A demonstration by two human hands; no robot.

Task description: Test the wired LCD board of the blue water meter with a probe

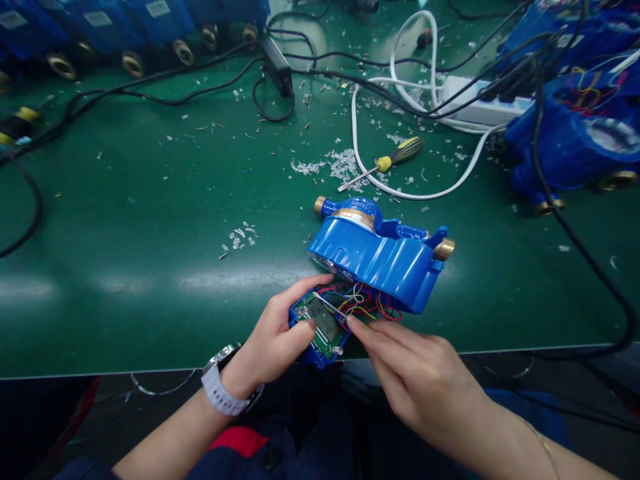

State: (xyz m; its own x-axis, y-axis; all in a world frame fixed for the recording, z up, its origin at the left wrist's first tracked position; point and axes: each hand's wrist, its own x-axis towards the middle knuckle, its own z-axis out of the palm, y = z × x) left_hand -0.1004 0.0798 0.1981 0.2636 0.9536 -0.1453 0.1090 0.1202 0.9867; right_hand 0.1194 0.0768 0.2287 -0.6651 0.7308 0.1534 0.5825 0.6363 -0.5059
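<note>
My left hand grips a green circuit board in a blue housing, its thumb over the near side and its index finger stretched along the far side. Between the pinched fingertips of my right hand is a thin pale stick, which lies across the board; whether it is a tool or a stiff wire I cannot tell. Thin coloured wires run from the board to a blue water meter with brass threaded ends, lying tilted on the table just beyond my hands.
A yellow-black screwdriver lies beyond the meter, near white plastic scraps and a white cable. Blue meters line the back left; another opened meter and a power strip stand right. Black cables cross the green table.
</note>
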